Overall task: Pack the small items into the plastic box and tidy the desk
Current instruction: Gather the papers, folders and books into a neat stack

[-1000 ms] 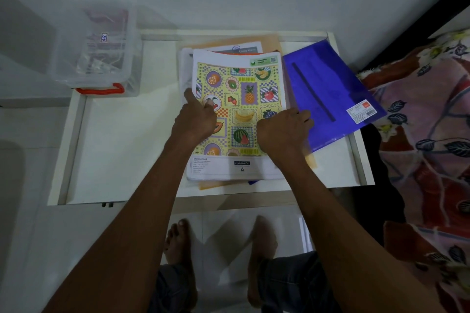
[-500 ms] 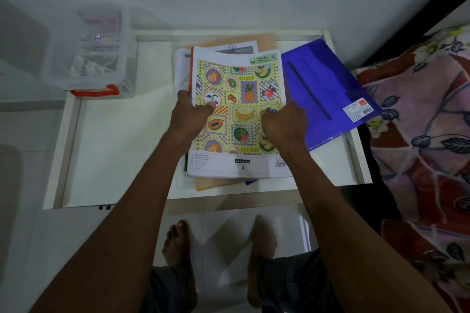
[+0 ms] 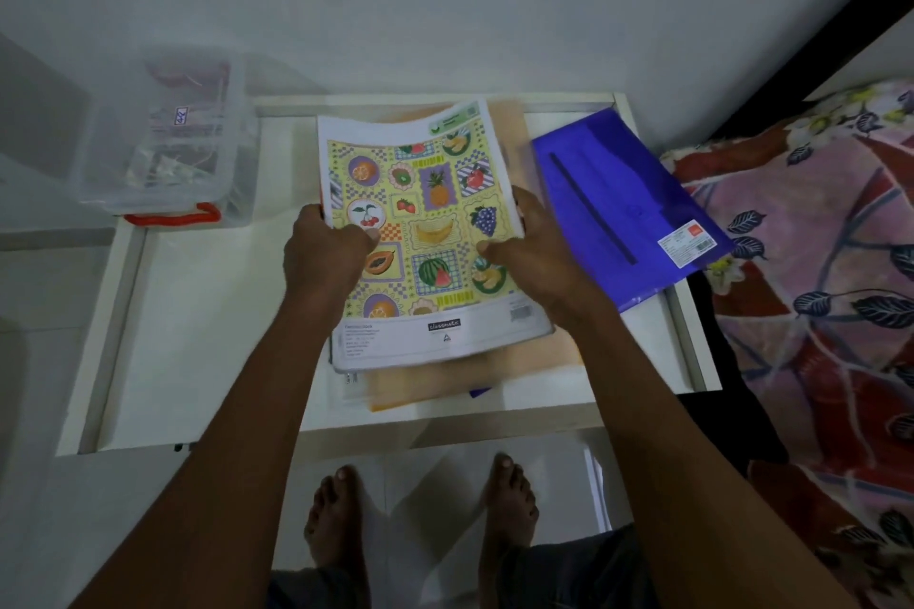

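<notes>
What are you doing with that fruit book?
A person grips the fruit-patterned notebook by both sides, left hand and right hand, above an orange folder on the white desk. A blue folder lies to the right, and the clear plastic box sits at the far left.

Bare arms and feet, dark shorts
</notes>
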A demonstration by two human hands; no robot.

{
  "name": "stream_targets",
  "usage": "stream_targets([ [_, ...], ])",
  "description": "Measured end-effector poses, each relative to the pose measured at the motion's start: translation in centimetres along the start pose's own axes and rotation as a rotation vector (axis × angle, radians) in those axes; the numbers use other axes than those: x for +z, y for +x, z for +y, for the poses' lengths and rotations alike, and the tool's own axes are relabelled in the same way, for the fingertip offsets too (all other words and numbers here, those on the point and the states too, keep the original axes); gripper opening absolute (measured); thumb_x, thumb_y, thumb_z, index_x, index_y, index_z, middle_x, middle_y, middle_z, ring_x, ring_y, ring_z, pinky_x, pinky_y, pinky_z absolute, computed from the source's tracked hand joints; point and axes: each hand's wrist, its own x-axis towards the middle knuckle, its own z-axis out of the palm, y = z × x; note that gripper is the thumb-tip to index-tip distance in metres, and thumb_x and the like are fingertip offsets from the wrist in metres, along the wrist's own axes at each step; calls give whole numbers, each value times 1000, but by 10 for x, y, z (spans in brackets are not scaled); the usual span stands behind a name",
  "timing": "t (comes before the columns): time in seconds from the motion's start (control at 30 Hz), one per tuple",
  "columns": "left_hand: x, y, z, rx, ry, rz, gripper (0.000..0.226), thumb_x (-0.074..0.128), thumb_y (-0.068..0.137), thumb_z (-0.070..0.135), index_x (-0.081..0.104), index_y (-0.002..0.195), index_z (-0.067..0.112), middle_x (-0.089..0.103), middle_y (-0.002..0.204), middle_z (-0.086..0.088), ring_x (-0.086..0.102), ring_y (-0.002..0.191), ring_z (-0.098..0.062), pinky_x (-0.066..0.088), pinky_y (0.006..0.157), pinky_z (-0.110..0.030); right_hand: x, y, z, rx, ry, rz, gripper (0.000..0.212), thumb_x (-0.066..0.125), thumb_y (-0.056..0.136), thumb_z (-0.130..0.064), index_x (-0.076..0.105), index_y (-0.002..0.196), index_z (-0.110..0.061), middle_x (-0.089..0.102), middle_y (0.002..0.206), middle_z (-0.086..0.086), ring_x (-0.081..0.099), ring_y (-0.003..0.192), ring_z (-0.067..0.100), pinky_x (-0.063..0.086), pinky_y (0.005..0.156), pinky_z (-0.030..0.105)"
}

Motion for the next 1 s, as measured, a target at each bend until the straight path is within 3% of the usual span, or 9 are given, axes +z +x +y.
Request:
stream_targets([
  [0.1,4,-6,-2,-46,397,-9,63,71,77,28,46,130,6,39,141,-18,40,130,-38,44,105,-49,10,-2,2,-39,-494,45,58,69,82,-18,44,133,-13,53,125,12,52,116,30,46,87,37],
  [0.2,10,-12,1,-65,472,-40,69,70,78,29,37,134,6,24,144,-17,26,134,-39,39,103,-49,4,-3,0,-31,-796,117,62,68,82,-39,46,134,-14,37,134,14,35,126,35,36,96,44],
  [0.43,-1,-8,3,-110,203,-58,56,75,72,29,56,121,10,57,129,-16,58,116,-36,53,96,-51,-60,1,5,525,-442,535,72,58,89,-39,36,145,0,33,151,22,32,139,40,30,113,43],
  [0.6,1,-17,7,-108,53,-82,46,81,69,26,67,110,10,73,107,-10,72,92,-31,61,85,-48,-91,-4,18,718,-154,602,81,67,79,-42,39,140,4,44,141,19,43,130,38,41,110,47],
  [0.77,7,-17,2,-164,-99,-94,37,87,68,16,72,100,5,76,99,-13,74,77,-29,62,80,-46,-94,-13,31,647,211,599,75,60,86,-29,30,151,-7,36,155,16,39,142,35,36,115,50],
  [0.87,10,-17,1,-209,-174,-127,32,85,72,9,72,101,6,76,102,-14,73,81,-30,61,80,-46,-89,-12,36,540,459,723,52,55,95,-22,38,144,-17,45,150,12,49,136,30,45,110,42],
  [0.9,11,-17,2,-204,-171,-127,33,83,73,9,71,103,6,75,103,-13,73,85,-31,61,83,-48,-86,-11,34,541,452,752,44,57,96,-24,43,138,-20,51,144,12,54,131,28,48,106,37],
  [0.97,11,-19,5,-163,-170,-125,37,79,77,7,69,111,6,74,109,-12,71,92,-31,59,87,-49,-74,-15,29,592,-106,635,38,58,97,-25,49,132,-14,58,135,11,57,127,29,48,97,31],
  [1.0,11,-18,6,-140,-178,-121,39,77,78,5,67,116,5,73,112,-12,70,95,-30,59,88,-48,-74,-12,32,571,-104,652,33,54,100,-22,51,131,-9,59,134,13,57,126,30,49,92,29],
])
